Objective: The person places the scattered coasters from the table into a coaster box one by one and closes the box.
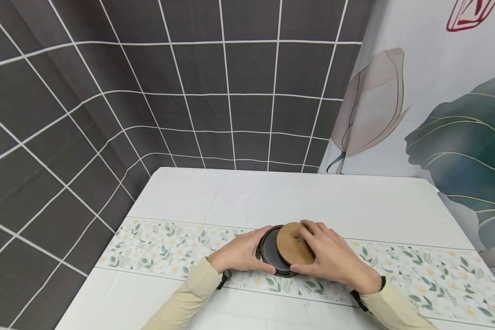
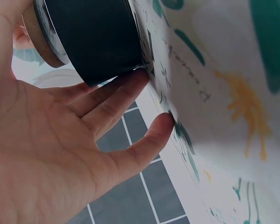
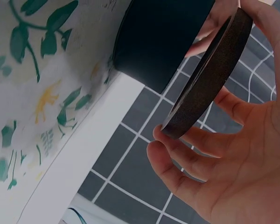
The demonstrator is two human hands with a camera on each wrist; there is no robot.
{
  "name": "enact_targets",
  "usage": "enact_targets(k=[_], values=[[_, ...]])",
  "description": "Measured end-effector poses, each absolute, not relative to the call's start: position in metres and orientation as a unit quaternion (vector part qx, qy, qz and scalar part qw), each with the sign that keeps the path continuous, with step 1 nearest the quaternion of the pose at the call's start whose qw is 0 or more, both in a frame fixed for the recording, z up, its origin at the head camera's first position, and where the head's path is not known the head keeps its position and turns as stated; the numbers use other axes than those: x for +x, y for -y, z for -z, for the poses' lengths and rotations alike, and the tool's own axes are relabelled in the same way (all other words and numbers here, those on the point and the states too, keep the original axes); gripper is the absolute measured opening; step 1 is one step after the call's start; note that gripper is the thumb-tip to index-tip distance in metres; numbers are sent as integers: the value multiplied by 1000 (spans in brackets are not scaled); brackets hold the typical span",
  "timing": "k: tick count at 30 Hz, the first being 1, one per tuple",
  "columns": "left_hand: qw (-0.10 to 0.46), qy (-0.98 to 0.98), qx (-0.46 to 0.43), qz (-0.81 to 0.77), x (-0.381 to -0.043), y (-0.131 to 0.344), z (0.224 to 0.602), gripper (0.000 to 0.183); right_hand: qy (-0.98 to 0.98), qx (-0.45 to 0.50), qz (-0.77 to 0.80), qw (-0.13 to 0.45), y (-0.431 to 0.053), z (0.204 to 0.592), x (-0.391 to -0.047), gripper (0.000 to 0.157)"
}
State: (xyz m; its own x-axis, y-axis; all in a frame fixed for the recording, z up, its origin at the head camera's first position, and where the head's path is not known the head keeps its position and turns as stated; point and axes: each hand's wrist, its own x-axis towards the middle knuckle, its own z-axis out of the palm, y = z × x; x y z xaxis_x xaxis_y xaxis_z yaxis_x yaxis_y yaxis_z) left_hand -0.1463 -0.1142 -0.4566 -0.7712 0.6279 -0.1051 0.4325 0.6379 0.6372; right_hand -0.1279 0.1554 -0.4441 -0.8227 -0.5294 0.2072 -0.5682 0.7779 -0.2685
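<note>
A dark, round canister [image 1: 271,251] stands on the floral strip of the table, and its dark side wall [image 2: 98,37] fills the top of the left wrist view. My left hand [image 1: 243,250] holds the canister from the left, thumb on the near side and fingers on the far side. A round wooden lid [image 1: 292,245] is held by its edge in my right hand [image 1: 334,253]. The lid sits off-centre to the right, leaving the canister's dark top partly uncovered. In the right wrist view the lid's edge [image 3: 212,77] looks tilted and apart from the canister on the near side.
The white table [image 1: 247,192] carries a printed band of flowers and leaves [image 1: 161,247]. Behind and to the left hangs a dark cloth with a white grid [image 1: 198,68]. A pale curtain with large leaves [image 1: 458,137] hangs at the right.
</note>
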Motion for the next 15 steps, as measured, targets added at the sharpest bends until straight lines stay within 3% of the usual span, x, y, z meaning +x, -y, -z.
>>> enact_targets(k=[15], values=[[157, -891, 303, -300, -147, 115, 458, 98, 937, 303, -166, 48, -142, 447, -130, 67]])
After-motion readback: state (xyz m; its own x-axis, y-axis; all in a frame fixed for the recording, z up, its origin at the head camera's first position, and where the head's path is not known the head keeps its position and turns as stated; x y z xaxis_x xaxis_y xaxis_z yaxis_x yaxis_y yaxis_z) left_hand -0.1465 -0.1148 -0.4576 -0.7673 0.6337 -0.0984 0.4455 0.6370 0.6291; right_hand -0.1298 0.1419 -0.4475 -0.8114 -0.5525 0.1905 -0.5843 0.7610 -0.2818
